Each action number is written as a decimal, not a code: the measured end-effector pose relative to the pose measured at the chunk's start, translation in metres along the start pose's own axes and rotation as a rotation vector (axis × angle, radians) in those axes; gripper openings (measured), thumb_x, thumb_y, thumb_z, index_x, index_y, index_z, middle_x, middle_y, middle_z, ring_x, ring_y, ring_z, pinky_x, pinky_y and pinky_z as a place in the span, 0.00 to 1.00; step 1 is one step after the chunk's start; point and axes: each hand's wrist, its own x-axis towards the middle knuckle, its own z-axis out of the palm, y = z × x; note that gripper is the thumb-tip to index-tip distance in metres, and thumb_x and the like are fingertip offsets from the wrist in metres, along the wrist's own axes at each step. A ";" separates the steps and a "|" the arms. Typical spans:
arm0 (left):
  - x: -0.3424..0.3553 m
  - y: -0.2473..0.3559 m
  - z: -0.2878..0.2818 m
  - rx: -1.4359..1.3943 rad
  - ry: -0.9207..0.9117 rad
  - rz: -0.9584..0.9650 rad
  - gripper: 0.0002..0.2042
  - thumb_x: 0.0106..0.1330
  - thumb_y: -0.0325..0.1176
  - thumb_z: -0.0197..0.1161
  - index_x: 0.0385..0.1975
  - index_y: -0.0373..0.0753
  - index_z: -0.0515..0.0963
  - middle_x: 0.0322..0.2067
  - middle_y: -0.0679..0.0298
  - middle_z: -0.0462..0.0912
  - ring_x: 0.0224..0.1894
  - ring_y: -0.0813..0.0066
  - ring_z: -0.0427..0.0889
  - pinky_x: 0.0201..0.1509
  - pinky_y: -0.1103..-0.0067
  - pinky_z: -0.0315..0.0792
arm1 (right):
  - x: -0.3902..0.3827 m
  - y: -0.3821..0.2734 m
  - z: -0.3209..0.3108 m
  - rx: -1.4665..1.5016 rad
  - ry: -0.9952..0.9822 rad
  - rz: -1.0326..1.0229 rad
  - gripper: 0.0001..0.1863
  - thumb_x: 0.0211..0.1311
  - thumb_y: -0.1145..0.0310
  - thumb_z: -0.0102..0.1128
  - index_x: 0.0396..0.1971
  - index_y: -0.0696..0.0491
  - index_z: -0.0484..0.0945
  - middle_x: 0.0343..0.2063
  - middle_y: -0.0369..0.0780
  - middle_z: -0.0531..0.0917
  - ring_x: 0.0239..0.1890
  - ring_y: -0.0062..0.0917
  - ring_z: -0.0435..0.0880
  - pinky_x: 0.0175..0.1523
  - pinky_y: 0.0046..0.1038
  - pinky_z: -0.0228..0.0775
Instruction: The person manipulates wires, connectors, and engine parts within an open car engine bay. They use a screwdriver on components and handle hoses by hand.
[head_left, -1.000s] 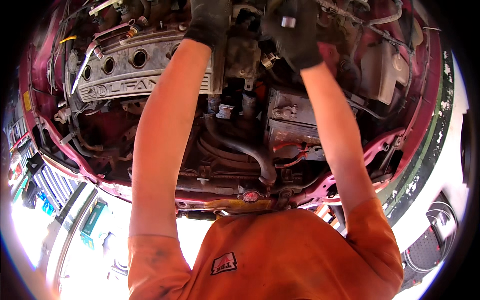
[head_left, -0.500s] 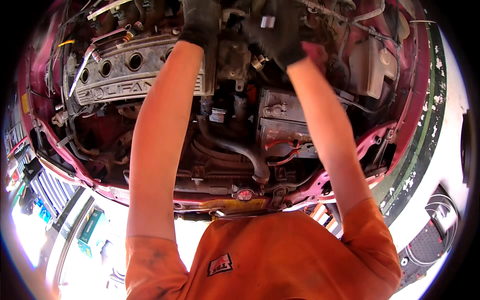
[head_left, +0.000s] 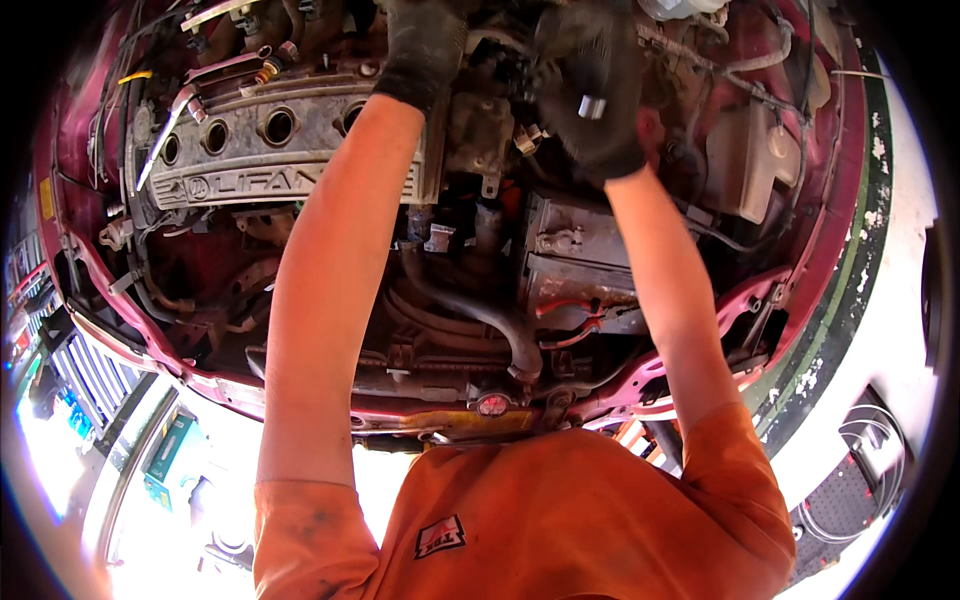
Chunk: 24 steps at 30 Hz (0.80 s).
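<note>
Both my hands wear dark gloves and reach into the far side of an engine bay. My left hand [head_left: 424, 55] is above the right end of the grey valve cover [head_left: 300, 185]; its fingers are cut off by the top edge of the picture. To its right, my right hand [head_left: 600, 140] looks closed, with a short shiny metal cylinder [head_left: 591, 106] showing against the glove. What this cylinder belongs to is hidden. Between my hands lie a grimy metal housing [head_left: 478, 135] and a small pale connector [head_left: 527, 138].
Nearer to me are the battery [head_left: 575, 275] with red cables [head_left: 570, 310], a black radiator hose [head_left: 480, 312] and the pink front crossmember [head_left: 230, 385]. A pale plastic reservoir [head_left: 745, 170] stands on the right. A loose metal tool [head_left: 168, 130] rests over the cover's left end.
My right hand has come slightly right and nearer to me, the metal cylinder with it. My left hand has shifted a little right in the picture. The whole view has moved slightly too.
</note>
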 end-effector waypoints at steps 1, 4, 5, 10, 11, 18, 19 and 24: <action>0.005 -0.002 -0.003 -0.079 -0.091 -0.025 0.14 0.74 0.33 0.47 0.40 0.29 0.78 0.34 0.57 0.83 0.28 0.74 0.80 0.32 0.79 0.76 | 0.002 -0.012 0.024 -0.126 0.050 -0.093 0.34 0.46 0.81 0.58 0.58 0.60 0.62 0.44 0.44 0.74 0.42 0.27 0.76 0.47 0.28 0.71; 0.004 -0.001 -0.001 0.015 -0.033 0.016 0.13 0.74 0.31 0.47 0.43 0.29 0.76 0.34 0.56 0.83 0.28 0.74 0.80 0.30 0.81 0.74 | 0.022 -0.023 0.048 -0.407 0.076 -0.278 0.35 0.46 0.84 0.53 0.59 0.58 0.58 0.42 0.42 0.73 0.39 0.25 0.74 0.45 0.25 0.68; 0.000 -0.002 0.005 0.097 0.032 0.045 0.12 0.74 0.30 0.47 0.44 0.29 0.76 0.35 0.56 0.83 0.28 0.74 0.79 0.29 0.82 0.74 | 0.032 -0.015 0.028 -0.271 0.164 -0.033 0.32 0.51 0.80 0.56 0.60 0.56 0.61 0.43 0.42 0.74 0.41 0.26 0.76 0.47 0.26 0.69; 0.000 -0.003 -0.007 -0.044 -0.055 -0.025 0.10 0.71 0.29 0.52 0.45 0.30 0.76 0.35 0.57 0.83 0.31 0.72 0.81 0.33 0.81 0.76 | 0.033 -0.015 0.054 -0.029 0.349 -0.250 0.32 0.50 0.79 0.57 0.58 0.58 0.62 0.42 0.42 0.75 0.41 0.25 0.76 0.47 0.25 0.69; 0.007 -0.002 -0.034 -0.195 -0.188 -0.020 0.10 0.70 0.29 0.52 0.46 0.31 0.76 0.35 0.57 0.83 0.32 0.71 0.82 0.34 0.80 0.77 | 0.028 -0.007 0.049 -0.078 0.220 -0.263 0.34 0.50 0.80 0.57 0.61 0.58 0.60 0.42 0.42 0.75 0.41 0.24 0.76 0.47 0.25 0.69; -0.002 0.000 0.010 0.297 -0.033 0.069 0.10 0.67 0.26 0.56 0.45 0.31 0.77 0.35 0.58 0.84 0.36 0.69 0.83 0.38 0.78 0.79 | 0.018 -0.023 0.030 -0.215 0.216 0.013 0.22 0.57 0.75 0.62 0.53 0.56 0.70 0.39 0.41 0.80 0.40 0.24 0.79 0.47 0.25 0.71; -0.008 0.002 0.016 0.199 0.017 0.020 0.09 0.66 0.25 0.56 0.43 0.31 0.77 0.35 0.58 0.84 0.36 0.69 0.83 0.39 0.77 0.79 | 0.018 -0.020 0.020 -0.231 0.102 -0.039 0.29 0.54 0.76 0.62 0.57 0.56 0.66 0.40 0.41 0.79 0.40 0.23 0.79 0.46 0.24 0.72; -0.009 0.004 0.027 0.378 0.061 -0.021 0.14 0.71 0.35 0.50 0.37 0.32 0.81 0.37 0.55 0.84 0.38 0.62 0.84 0.41 0.73 0.80 | 0.022 -0.018 0.030 -0.606 0.161 -0.212 0.39 0.45 0.77 0.63 0.62 0.55 0.62 0.42 0.40 0.77 0.41 0.25 0.79 0.43 0.27 0.75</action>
